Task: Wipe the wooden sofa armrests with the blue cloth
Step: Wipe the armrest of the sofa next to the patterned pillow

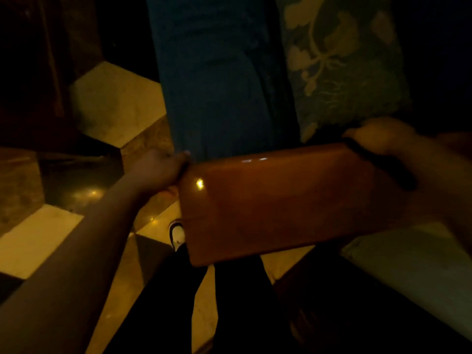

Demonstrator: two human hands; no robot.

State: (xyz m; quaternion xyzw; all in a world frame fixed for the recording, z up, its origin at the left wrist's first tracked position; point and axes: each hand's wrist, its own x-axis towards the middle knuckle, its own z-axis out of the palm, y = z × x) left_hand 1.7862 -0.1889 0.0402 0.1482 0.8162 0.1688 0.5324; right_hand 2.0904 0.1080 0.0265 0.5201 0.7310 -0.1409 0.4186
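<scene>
The glossy brown wooden armrest (281, 200) runs away from me in the middle of the view. A blue cloth (217, 85) lies spread along its far part. At the armrest's left side my left hand (161, 169) is closed on the cloth's near left corner. My right hand (380, 136) rests on the armrest's right edge, fingers curled over a dark strip (385, 167) that looks like cloth. The light is too dim to tell whether that strip belongs to the blue cloth.
A blue cushion with a pale floral pattern (342, 60) leans right of the armrest. A pale seat cushion (413, 264) lies at lower right. Below are yellow and brown floor tiles (115, 103), my dark trouser legs and a white shoe (177, 233).
</scene>
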